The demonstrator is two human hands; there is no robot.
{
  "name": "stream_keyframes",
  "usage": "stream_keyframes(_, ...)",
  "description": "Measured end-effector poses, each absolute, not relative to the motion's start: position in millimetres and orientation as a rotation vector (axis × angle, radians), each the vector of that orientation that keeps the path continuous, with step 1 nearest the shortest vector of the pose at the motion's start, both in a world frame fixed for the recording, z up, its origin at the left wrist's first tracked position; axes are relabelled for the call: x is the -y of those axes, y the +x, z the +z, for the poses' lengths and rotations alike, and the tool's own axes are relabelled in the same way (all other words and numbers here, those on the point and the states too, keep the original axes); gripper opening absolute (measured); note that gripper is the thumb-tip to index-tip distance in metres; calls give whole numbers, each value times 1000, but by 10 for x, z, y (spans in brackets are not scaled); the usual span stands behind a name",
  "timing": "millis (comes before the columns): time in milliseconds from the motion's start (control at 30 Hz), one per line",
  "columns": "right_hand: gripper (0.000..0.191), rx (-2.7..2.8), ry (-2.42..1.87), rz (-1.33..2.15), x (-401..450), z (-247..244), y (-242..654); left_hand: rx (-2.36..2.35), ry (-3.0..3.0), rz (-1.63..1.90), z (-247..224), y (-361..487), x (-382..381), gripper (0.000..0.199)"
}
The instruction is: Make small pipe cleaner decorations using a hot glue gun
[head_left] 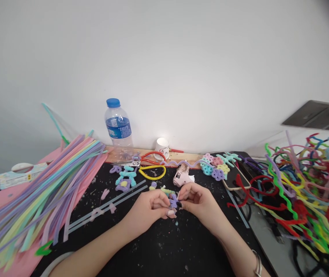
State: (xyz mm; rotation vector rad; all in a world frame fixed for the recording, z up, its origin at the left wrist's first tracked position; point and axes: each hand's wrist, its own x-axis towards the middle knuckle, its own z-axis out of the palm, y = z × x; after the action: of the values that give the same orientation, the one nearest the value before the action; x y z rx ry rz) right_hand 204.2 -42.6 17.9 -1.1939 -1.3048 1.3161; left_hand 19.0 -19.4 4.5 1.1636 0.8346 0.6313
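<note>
Between my two hands is a small purple pipe-cleaner flower (pixel 174 201). My left hand (pixel 150 209) pinches its left side, with the thumb pointing toward it. On the other side, the fingertips of my right hand (pixel 196 200) are closed on the same flower. Just beyond my fingers lies a pale pink hot glue gun (pixel 182 176), its nozzle stained brown. Left of it rest scissors with red and yellow handles (pixel 154 173) and a turquoise and purple pipe-cleaner figure (pixel 126 179). A cluster of pastel pipe-cleaner flowers (pixel 215 165) lies to the right.
Pastel pipe cleaners (pixel 46 188) are heaped at left, tangled bright ones (pixel 306 192) at right. A plastic bottle (pixel 118 130) and a white paper cup (pixel 162 148) stand by the wall. Glue sticks (pixel 109 204) lie on the black mat (pixel 153 254); a phone (pixel 236 179) is at right.
</note>
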Motion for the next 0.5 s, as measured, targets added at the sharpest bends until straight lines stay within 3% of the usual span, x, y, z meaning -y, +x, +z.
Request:
stream_keyframes(267, 22, 1210, -1111, 1597, 448, 227, 2057, -758, 1157, 615, -19, 189, 169, 26)
stream_keyframes(500, 22, 1128, -1025, 1751, 447, 244, 2077, -783, 1166, 537, 38, 188, 157, 23)
